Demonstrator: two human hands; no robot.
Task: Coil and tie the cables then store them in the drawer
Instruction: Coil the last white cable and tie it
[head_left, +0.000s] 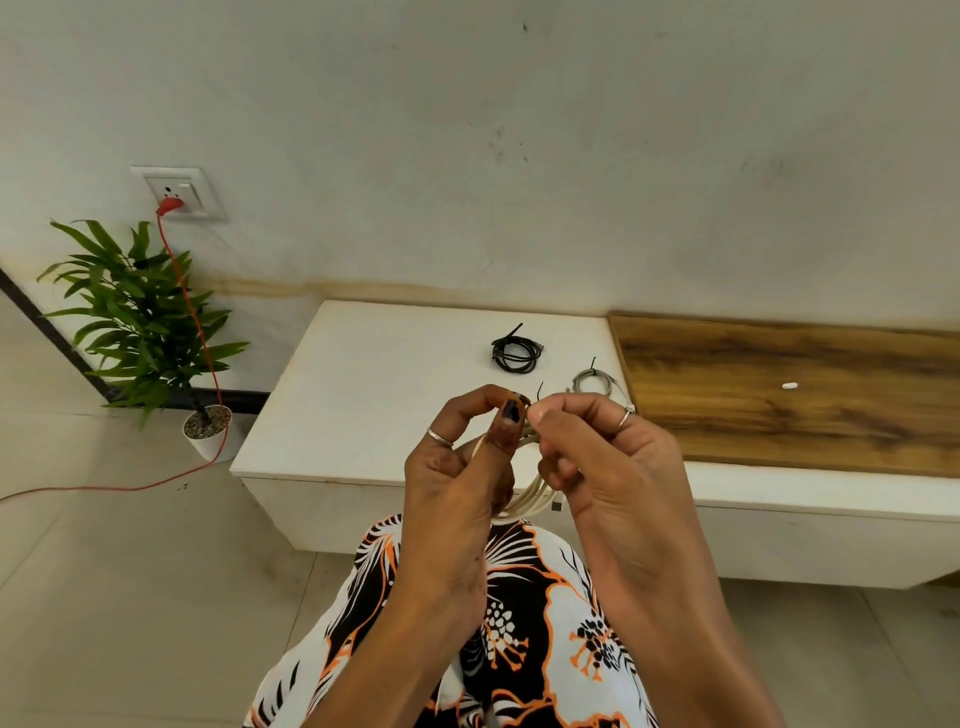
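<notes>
Left hand (457, 467): raised in front of the body, thumb and forefinger pinching the top of a coiled white cable (527, 501); ring on one finger.

Right hand (608, 467): directly beside the left, fingertips meeting it, pinching a thin black tie (540, 391) whose free end sticks up between the two hands; lower fingers curled round the coil's strands.

White cable: loops hang between the palms, above the lap and just in front of the near edge of the white cabinet (363, 395).

Black cable (516, 349): coiled and tied, lying on the cabinet top toward its far side, well apart from every edge.

Grey cable (597, 383): coiled and tied, lying close to the cabinet top's right edge, where the wooden bench top (779, 395) begins.

Small white object (789, 385): alone on the wood surface; too small to identify.

Cabinet top: bare white surface left of the black coil.

Potted plant (150, 322): on the floor left of the cabinet, by the wall.

Red cord (208, 353): runs from the wall socket (179, 192) down past the plant and off left across the floor tiles.
</notes>
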